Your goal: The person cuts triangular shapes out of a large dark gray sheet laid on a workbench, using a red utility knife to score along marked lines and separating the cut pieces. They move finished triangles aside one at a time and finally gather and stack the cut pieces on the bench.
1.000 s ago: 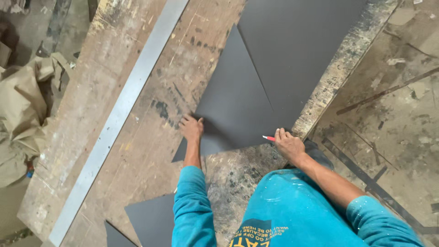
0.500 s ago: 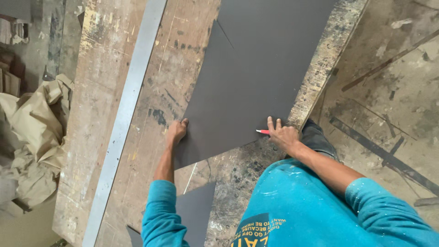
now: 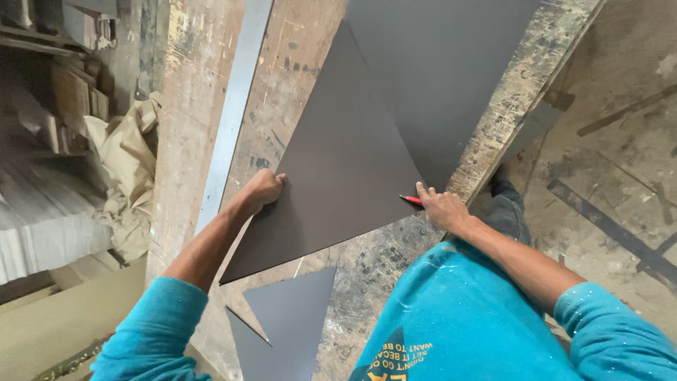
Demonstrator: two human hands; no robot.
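A dark grey triangular sheet [image 3: 331,176] lies on a worn wooden workbench [image 3: 190,120], partly over a larger dark sheet [image 3: 451,63]. My left hand [image 3: 263,189] grips the triangle's left edge, fingers curled around it. At the triangle's lower right corner, my right hand [image 3: 441,206] holds a red pencil or cutter [image 3: 411,200] against the sheet. Both arms wear teal sleeves.
A long metal straightedge [image 3: 233,113] lies along the bench to the left of the sheets. Two smaller dark offcuts [image 3: 289,324] sit near the bench's front edge. Crumpled brown paper [image 3: 127,169] and wood stacks [image 3: 70,106] are on the left; a dusty floor [image 3: 620,155] is on the right.
The triangular piece has separated from the large sheet and swung toward me. My left hand went from flat on the sheet to gripping its edge. The camera view shifted right.
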